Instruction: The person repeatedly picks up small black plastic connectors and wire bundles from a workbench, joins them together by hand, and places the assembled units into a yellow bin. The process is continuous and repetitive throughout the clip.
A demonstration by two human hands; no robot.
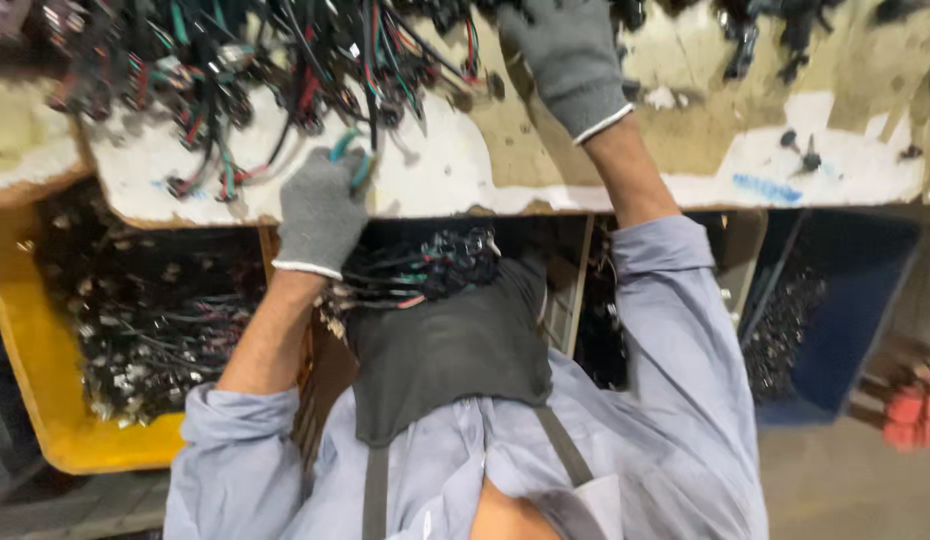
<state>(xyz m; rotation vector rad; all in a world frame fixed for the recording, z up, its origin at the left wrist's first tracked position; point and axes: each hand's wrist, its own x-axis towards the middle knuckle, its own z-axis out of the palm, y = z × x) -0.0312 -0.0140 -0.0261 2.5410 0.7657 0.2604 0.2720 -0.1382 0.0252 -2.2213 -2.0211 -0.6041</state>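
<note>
While my left hand [320,210] pinches a green wire [347,150] off the harness pile [285,60] just above it, right hand [570,60] grip unclear, next: pull it free without snagging.

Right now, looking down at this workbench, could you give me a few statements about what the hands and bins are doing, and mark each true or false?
1. Both hands wear grey knit gloves. True.
2. The left hand grips green wires at the edge of the worn white bench. True.
3. The right hand rests in the blue bin. False: it reaches up onto the bench, beside the tangle of wires.
4. The yellow bin holds only red rags. False: it holds dark wire pieces.
</note>
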